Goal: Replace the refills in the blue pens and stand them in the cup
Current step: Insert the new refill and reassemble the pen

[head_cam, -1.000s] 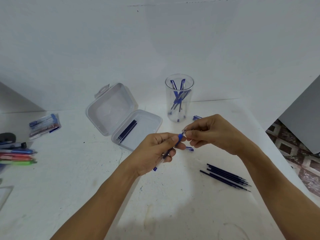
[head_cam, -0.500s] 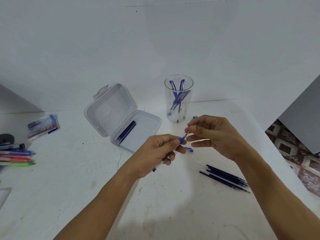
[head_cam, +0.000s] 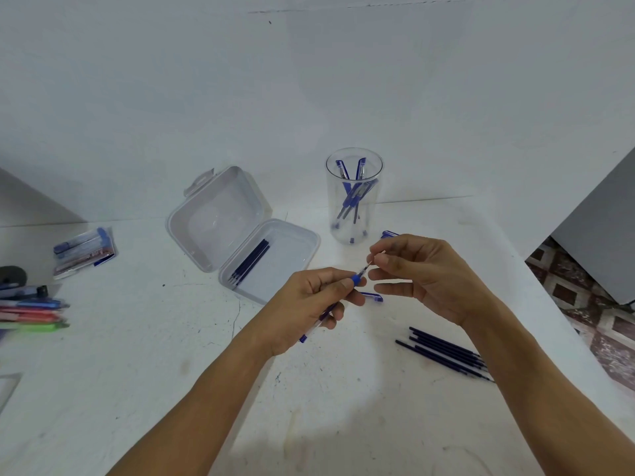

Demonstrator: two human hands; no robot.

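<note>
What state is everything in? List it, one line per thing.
cup: upright, holds blue pens.
box: lid open, refills lying inside.
pen: uncapped, gripped by left hand, tip end pinched by right hand.
cap: lying on table.
loose refills: lying together on table, untouched.

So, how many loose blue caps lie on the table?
2. One blue cap lies between the left hand and right hand; the other cap shows beyond the right hand, near the cup. Hands may hide more.
</note>
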